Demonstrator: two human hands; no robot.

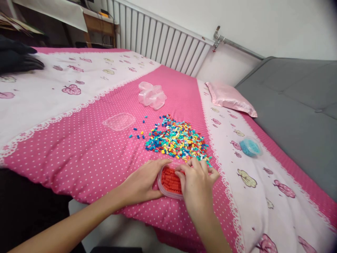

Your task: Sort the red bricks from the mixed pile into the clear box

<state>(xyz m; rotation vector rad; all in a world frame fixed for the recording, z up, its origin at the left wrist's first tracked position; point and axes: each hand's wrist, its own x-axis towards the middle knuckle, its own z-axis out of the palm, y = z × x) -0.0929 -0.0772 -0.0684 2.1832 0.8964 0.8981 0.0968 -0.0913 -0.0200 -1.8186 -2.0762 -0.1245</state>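
Observation:
A small clear plastic box [171, 195] sits near the bed's front edge, filled with rows of red building bricks [171, 180]. My left hand [146, 179] grips its left side, thumb low and fingers along the far rim. Over the box's right part, my right hand [198, 181] is bent with thumb and fingertips drawn together at the bricks; whatever lies between them is too small to make out. Just beyond the box spreads a pile of small mixed-colour building bricks [179, 138], mostly blue, teal, yellow, white and red.
A clear lid [121, 121] lies left of the pile, with several loose bricks between. Farther back are stacked clear containers [152, 95]. On the right stand a box of blue pieces [249, 147] and a pink pillow [229, 98]. A black glove [21, 58] is at far left.

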